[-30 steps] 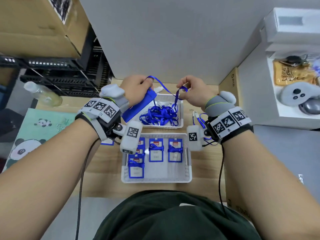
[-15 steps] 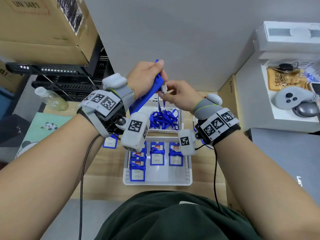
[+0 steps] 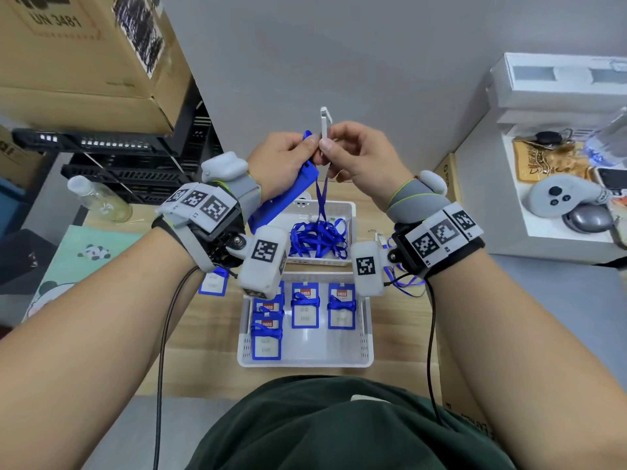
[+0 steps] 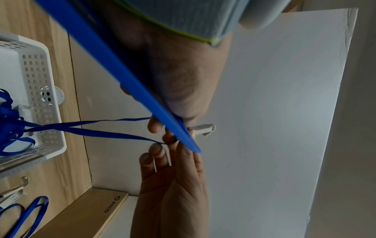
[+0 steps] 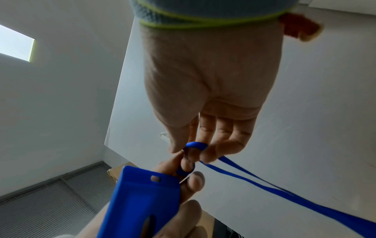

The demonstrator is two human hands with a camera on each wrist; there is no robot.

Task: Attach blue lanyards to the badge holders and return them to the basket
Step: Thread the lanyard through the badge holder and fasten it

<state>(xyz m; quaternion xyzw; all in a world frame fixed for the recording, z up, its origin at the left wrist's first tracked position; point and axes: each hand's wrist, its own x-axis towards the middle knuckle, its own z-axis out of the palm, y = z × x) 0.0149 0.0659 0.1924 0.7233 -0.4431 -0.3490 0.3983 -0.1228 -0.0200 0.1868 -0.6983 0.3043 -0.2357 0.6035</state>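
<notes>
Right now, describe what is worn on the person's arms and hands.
Both forearms are bare, no sleeves. The left hand and right hand each have a grey wrist wrap edged in yellow-green with a rounded grey pod. Behind it sits a black band with white blocks bearing black square markers, plus a white camera module. A dark cable trails from each wrist.

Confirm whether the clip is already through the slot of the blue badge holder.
No: in the right wrist view the slot of the badge holder is empty.
</notes>
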